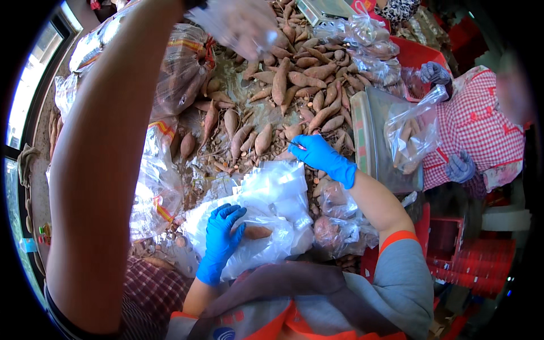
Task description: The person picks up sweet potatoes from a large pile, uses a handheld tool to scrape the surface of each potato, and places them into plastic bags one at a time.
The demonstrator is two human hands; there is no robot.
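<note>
My left hand (pixel 223 238), in a blue glove, rests on a stack of clear plastic bags (pixel 272 190) with its fingers stretched and thumb apart. Beside its thumb, one brown sweet potato (pixel 258 232) lies in the plastic. Farther right and ahead, my right hand (pixel 318 155), gloved in blue too, has its fingers bent together. A small dark, reddish thing (pixel 297 146) shows at those fingertips; its kind is too small to make out. Just beyond this hand lies a large heap of sweet potatoes (pixel 306 79).
A co-worker's bare arm (pixel 107 170) crosses close on the left, near a blurred clear bag (pixel 241 25). At right, a person in checked clothing with grey gloves (pixel 435 73) is beside a bag of sweet potatoes (pixel 411 136) and a scale (pixel 374 136). Filled bags (pixel 334 232) lie near my right forearm.
</note>
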